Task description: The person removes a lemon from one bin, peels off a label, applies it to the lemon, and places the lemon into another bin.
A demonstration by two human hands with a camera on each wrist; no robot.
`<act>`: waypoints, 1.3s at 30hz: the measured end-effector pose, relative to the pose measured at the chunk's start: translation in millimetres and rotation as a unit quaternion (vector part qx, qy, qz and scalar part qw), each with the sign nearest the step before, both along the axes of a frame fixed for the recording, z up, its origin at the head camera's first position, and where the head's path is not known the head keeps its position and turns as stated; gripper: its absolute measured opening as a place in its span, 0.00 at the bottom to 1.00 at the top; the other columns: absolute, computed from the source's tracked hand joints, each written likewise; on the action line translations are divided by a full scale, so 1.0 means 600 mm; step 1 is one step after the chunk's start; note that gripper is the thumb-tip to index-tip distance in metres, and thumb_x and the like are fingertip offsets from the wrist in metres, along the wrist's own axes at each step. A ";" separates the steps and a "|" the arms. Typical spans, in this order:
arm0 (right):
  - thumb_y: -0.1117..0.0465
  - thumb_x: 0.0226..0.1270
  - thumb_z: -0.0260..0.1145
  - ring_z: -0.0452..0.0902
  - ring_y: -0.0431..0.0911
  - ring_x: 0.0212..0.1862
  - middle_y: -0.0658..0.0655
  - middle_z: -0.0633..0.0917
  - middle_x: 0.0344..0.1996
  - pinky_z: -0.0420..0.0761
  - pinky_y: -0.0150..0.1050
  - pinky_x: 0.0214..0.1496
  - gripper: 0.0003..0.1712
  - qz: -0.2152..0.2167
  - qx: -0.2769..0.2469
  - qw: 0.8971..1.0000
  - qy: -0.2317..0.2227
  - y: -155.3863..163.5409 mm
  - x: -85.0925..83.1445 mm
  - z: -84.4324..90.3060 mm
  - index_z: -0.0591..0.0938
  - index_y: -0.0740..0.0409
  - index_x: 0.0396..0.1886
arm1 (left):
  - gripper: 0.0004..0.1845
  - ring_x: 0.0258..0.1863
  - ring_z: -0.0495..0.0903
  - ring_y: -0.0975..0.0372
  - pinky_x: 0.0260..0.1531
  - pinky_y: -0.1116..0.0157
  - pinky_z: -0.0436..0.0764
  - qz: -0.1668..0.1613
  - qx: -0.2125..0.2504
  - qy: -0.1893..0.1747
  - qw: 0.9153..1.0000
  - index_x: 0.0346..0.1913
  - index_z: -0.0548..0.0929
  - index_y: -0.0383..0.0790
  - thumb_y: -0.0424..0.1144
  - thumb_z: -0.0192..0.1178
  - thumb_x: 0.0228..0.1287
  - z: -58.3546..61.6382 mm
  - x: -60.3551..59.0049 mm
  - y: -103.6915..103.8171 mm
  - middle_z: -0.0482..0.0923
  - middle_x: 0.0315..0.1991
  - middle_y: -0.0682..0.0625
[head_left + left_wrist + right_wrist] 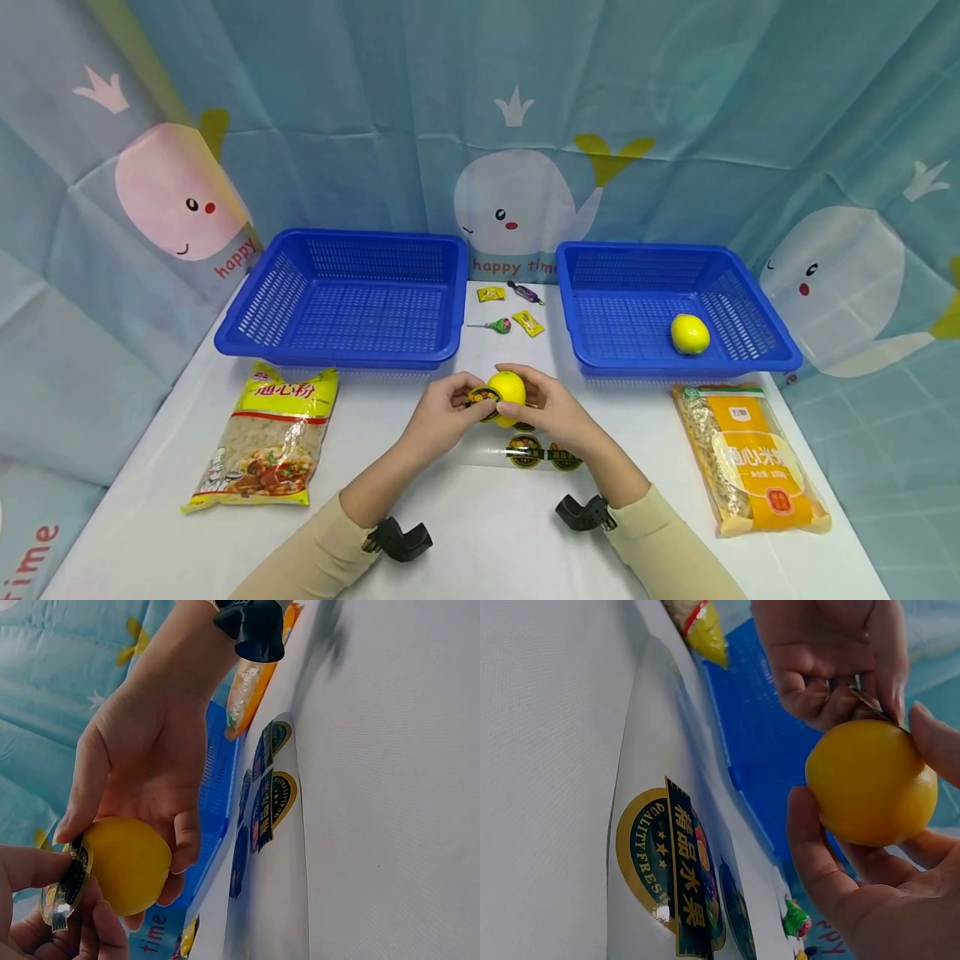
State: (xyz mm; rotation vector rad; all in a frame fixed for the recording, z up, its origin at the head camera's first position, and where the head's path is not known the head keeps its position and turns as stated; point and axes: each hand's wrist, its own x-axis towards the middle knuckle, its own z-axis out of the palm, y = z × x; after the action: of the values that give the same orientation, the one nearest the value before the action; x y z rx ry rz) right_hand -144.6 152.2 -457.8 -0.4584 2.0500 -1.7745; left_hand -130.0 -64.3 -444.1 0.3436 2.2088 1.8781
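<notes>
Holding a yellow lemon above the white worktop, our right hand curled its fingers round the fruit, while our left hand pinched a round gold-and-black sticker against the lemon's side — the two hands were close together, midway between the two blue baskets. Just below them lay a clear sheet of stickers. A second lemon sat in the right basket; the left basket stood opposite.
</notes>
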 end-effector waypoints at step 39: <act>0.59 0.75 0.63 0.79 0.58 0.63 0.68 0.77 0.64 0.83 0.39 0.57 0.30 -0.002 -0.027 0.999 0.017 0.017 0.005 0.010 0.69 0.66 0.72 | 0.11 0.33 0.86 0.63 0.35 0.69 0.84 0.085 -0.048 0.017 0.995 0.31 0.86 0.40 0.43 0.76 0.56 0.017 0.010 0.004 0.87 0.32 0.51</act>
State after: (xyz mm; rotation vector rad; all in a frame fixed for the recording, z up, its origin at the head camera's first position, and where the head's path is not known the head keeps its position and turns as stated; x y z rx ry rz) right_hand -141.7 162.2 -451.8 -0.5055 2.0310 -1.8410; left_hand -124.0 -62.0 -434.1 0.1766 2.4093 1.8526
